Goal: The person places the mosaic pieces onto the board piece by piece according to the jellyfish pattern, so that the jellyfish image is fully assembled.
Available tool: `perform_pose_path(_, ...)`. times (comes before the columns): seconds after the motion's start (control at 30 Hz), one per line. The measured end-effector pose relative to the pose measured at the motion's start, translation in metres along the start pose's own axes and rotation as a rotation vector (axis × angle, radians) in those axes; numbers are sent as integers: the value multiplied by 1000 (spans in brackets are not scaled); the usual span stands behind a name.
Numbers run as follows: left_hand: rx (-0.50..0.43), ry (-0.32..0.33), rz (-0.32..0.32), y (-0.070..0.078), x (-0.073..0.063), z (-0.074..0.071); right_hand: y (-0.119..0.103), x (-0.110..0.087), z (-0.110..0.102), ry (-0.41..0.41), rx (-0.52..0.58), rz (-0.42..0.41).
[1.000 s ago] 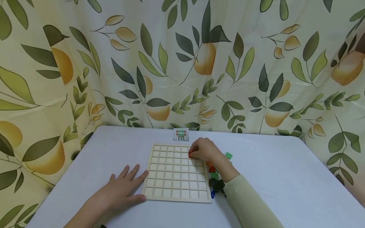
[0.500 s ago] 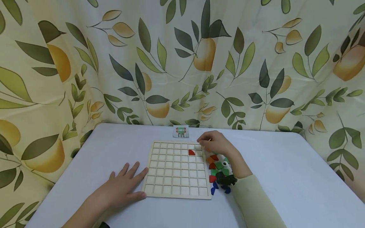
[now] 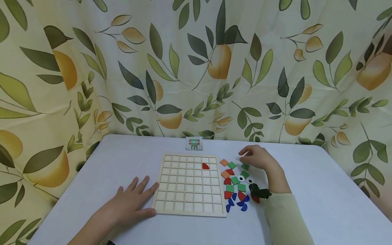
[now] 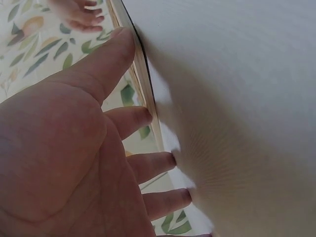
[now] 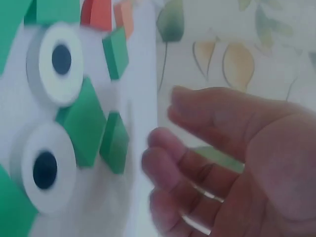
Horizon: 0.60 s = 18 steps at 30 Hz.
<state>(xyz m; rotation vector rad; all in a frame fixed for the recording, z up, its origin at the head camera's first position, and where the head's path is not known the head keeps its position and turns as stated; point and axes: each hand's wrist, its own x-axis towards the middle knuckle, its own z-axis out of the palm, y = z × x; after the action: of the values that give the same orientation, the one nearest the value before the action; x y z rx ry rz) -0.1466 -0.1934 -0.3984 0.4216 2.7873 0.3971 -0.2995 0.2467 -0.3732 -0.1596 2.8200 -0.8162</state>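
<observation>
A pale wooden grid board (image 3: 180,189) lies on the white table, with one red quarter-circle tile (image 3: 205,166) in a cell near its upper right. My left hand (image 3: 131,200) is spread flat on the table, fingertip and thumb touching the board's left edge (image 4: 143,74). My right hand (image 3: 257,157) hovers over the far end of the loose tiles, fingers loosely bent and holding nothing. Below it are a green square tile (image 3: 245,166) and, in the right wrist view, a white disc with a black centre (image 5: 61,64). Fingertips and tiles are apart there.
Loose tiles lie right of the board: orange squares (image 3: 224,162), red quarter-circles (image 3: 228,194) and blue half-circles (image 3: 244,207). A small picture card (image 3: 194,143) lies beyond the board. A dark device (image 3: 258,191) on my right wrist hides some tiles. A leaf-patterned curtain (image 3: 196,102) hangs behind.
My right hand has let go of the red quarter-circle tile, leaving it in the grid, and has moved right over the loose tiles. My left hand stays at the board's edge.
</observation>
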Motion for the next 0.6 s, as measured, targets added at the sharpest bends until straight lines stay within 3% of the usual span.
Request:
perform_pose_path(0.3, -10, -4, 11, -1, -3, 0, 13, 2, 1, -113, -18, 89)
perform_pose_path(0.6, 22, -1, -6, -1, 2, 1, 10, 2, 5, -107, -40, 100)
